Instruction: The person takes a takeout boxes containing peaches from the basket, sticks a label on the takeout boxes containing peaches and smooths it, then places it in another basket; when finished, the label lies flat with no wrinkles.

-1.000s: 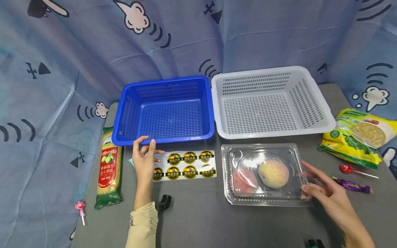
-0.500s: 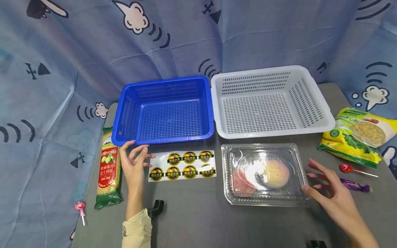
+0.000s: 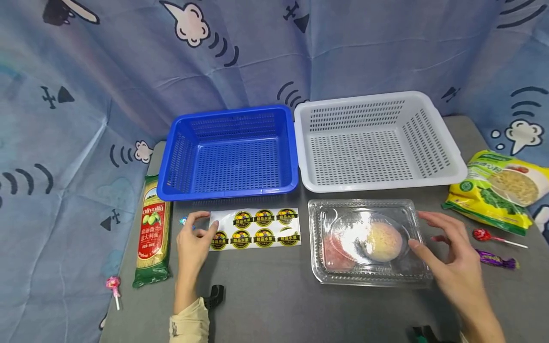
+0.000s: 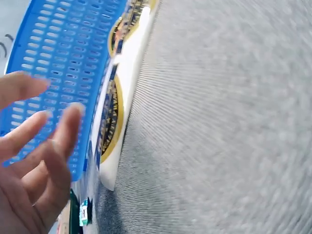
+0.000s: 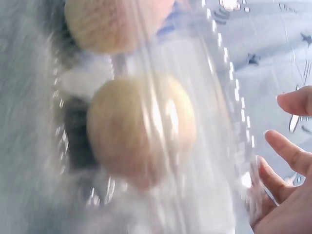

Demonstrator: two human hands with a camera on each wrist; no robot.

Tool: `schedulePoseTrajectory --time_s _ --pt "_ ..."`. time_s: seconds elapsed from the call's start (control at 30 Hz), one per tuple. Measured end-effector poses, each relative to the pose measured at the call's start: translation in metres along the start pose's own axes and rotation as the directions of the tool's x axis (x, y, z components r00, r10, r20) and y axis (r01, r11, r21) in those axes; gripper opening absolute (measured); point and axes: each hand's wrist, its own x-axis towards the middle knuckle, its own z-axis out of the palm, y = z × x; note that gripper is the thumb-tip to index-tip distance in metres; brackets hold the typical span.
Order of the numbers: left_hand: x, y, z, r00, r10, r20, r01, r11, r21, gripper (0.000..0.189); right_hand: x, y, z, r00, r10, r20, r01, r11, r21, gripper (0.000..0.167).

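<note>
My left hand (image 3: 194, 243) is at the left end of a white sheet of round fruit stickers (image 3: 263, 237), thumb over its edge and fingers loosely bent. In the left wrist view its fingers (image 4: 68, 129) hold nothing, with the sheet (image 4: 111, 122) beyond them. To the right lies a lidded clear plastic box (image 3: 315, 247) with two peaches inside, one yellowish (image 3: 384, 242) and one pink (image 3: 338, 252). Beside the box's right edge is my right hand (image 3: 456, 259), thumb over the lid's corner, fingers spread and not gripping. The right wrist view shows its fingers (image 5: 287, 148) apart.
Behind stand a blue basket (image 3: 231, 196) and a white basket (image 3: 381, 186). A spaghetti pack (image 3: 152, 233) and a pink lollipop (image 3: 113, 283) lie left. On the right are a yellow pasta bag (image 3: 493, 190), a red lollipop (image 3: 482, 234) and a purple-wrapped candy (image 3: 497, 259).
My left hand has moved left from the blue basket's front rim, then down to the sticker sheet's left end. My right hand drew slightly off the box, then came back over its right edge.
</note>
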Motion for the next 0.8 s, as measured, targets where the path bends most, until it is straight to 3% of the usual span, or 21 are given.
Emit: schedulePoseTrajectory --time_s 0.17,0.3,0.6,0.8 --pt "0.001 -0.001 0.005 0.993 0.051 0.108 -0.076 0.968 0.238 0.054 0.006 -0.010 0.010 0.990 -0.125 0.062 0.122 0.991 0.052 0.059" --pt "0.003 -0.002 0.008 0.987 0.047 0.156 -0.097 0.938 0.332 0.067 0.009 -0.017 0.019 0.978 -0.178 0.104 0.169 0.981 0.092 0.055" --pt "0.006 0.005 0.014 0.982 -0.039 0.186 -0.053 0.883 0.466 0.079 0.011 -0.029 0.038 0.958 -0.244 0.148 0.222 0.963 0.150 0.050" --pt "0.005 0.006 0.016 0.986 -0.014 0.168 -0.064 0.891 0.449 0.061 0.011 -0.030 0.045 0.959 -0.250 0.134 0.225 0.958 0.179 0.048"
